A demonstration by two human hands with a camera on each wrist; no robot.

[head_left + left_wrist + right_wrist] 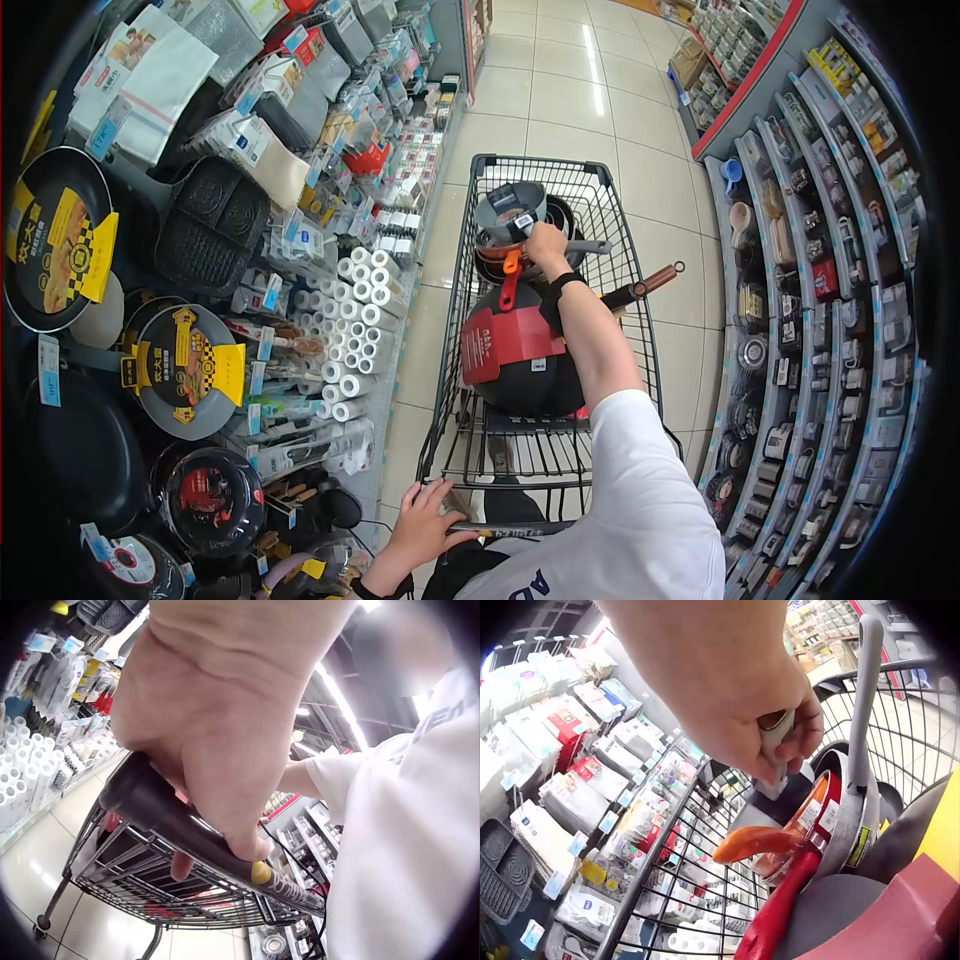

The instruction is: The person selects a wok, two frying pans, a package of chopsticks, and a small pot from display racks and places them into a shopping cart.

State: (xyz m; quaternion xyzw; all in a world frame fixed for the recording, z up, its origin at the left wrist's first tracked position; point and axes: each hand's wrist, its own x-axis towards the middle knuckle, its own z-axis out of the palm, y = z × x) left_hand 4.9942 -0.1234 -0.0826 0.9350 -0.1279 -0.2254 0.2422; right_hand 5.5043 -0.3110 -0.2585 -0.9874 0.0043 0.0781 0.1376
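In the head view my right hand (pixel 546 247) grips the grey handle of a small grey saucepan (pixel 508 208) at the far end of a black wire shopping cart (pixel 598 182). The right wrist view has its fingers (pixel 810 729) curled round that handle (pixel 775 742). Below the hand, an orange handle (pixel 759 844) and a red handle (pixel 784 907) stick out, beside a pan with a long pale grey handle (pixel 864 697). A dark wok (pixel 520 390) in a red card sleeve (pixel 510 345) fills the cart's near part. My left hand (pixel 217 742) holds the push bar (pixel 157 802), thumb on top and a fingertip showing underneath.
Frying pans (pixel 190 370), a black grill pan (pixel 215 215) and white rolls (pixel 365 300) line the left shelves. Shelves of small kitchenware (pixel 800 300) stand along the right. Tiled floor (pixel 560 90) runs ahead of the cart. A brown handle (pixel 660 278) juts over the cart's right side.
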